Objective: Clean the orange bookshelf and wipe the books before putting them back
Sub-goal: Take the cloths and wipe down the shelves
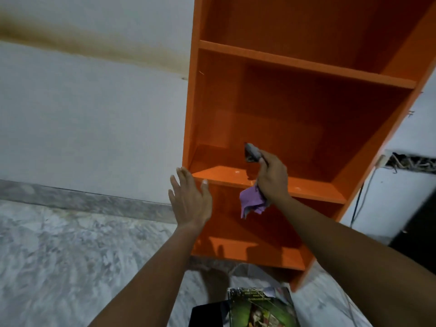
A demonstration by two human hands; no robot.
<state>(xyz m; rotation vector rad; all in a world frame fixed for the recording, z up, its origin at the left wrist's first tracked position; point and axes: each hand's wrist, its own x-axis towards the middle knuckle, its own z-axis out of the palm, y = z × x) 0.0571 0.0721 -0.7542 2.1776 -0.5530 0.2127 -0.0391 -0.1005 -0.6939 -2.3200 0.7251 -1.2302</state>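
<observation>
The orange bookshelf (306, 67) stands against the white wall, and every shelf I can see holds no books. My right hand (271, 178) grips a purple and grey cloth (252, 201) just above the front edge of the middle shelf; one end sticks up past my fingers, the other hangs below. My left hand (191, 199) is held flat with straight fingers beside the shelf's left front edge, close to it; contact is unclear. Books (259, 308) with a green cover on top lie on the floor below.
Grey marbled floor (70, 256) spreads to the left. A dark flat object (205, 315) lies beside the books. At the right, a cable (361, 199) hangs down the wall next to a dark piece of furniture (417, 227).
</observation>
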